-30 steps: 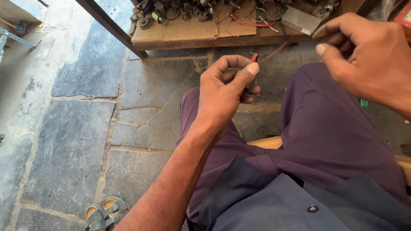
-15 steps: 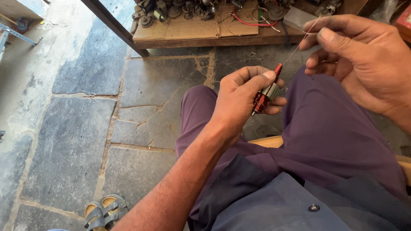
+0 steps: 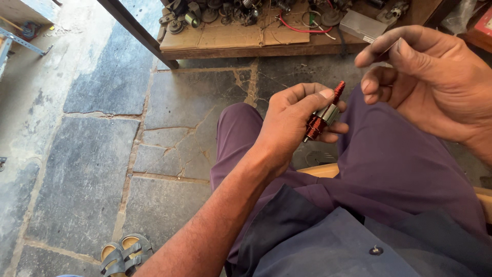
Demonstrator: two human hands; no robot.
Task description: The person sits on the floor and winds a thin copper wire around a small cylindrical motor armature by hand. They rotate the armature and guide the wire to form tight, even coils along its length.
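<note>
Two hands: left hand (image 3: 287,125), right hand (image 3: 430,87). One copper-wound armature (image 3: 323,118), one pair of sandals (image 3: 122,252) left of the armature, below.

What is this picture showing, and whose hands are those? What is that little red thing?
The camera sits on a person's head and looks down, so you see their own two hands and their lap in purple trousers. The left hand holds a small motor part: a metal core wound with reddish copper wire. The right hand is raised beside it with thumb and finger pinched together; whether something thin is between them is too fine to tell. Below is a stone floor, with a sandal on it. Ahead, a low wooden bench carries metal parts and wires.
</note>
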